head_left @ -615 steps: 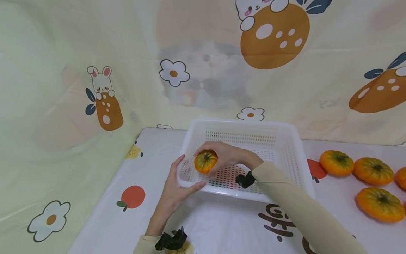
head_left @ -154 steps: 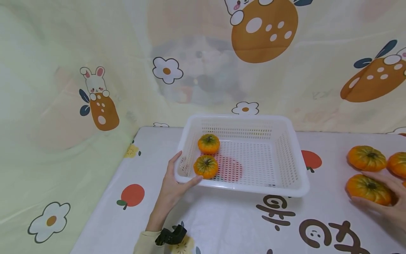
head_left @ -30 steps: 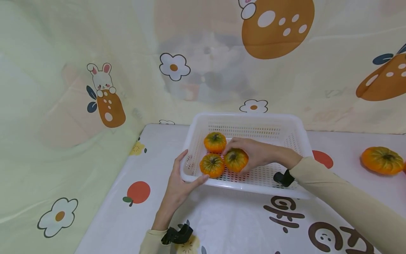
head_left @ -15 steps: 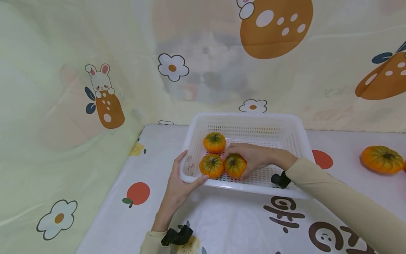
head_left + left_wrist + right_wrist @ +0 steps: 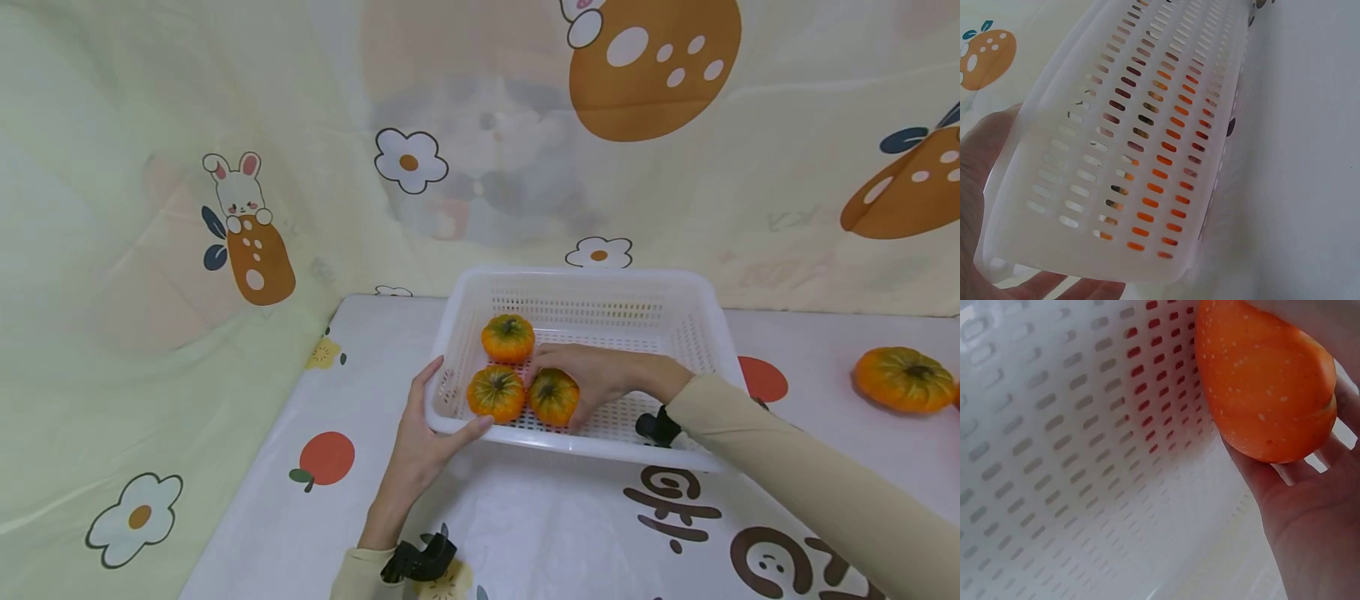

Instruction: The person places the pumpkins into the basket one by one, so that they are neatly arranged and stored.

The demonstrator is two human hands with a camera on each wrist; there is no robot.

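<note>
A white slatted plastic basket [image 5: 570, 447] stands on the table. My left hand [image 5: 420, 450] grips its left front corner, thumb on the front rim and fingers along the left side. In the left wrist view the basket wall [image 5: 1110, 131] lies close, orange showing through its slots. Inside the basket my right hand [image 5: 592, 373] holds a small orange-green pumpkin [image 5: 553, 398] with fingers curled round it. In the right wrist view that pumpkin [image 5: 1266, 381] is low by the slotted floor. Two more pumpkins sit at the basket's left end, one at the back [image 5: 507, 338], one in front [image 5: 496, 394].
Another pumpkin [image 5: 903, 379] lies on the table right of the basket, with a sliver of one more at the frame's edge. A printed cloth [image 5: 487, 167] hangs behind the table. The white tablecloth [image 5: 555, 525] has printed fruit and lettering.
Over the last second my right hand has lowered the third pumpkin and shifted it slightly left and forward, beside the front one. Earlier, the basket held fewer pumpkins. The left hand keeps its grip.
</note>
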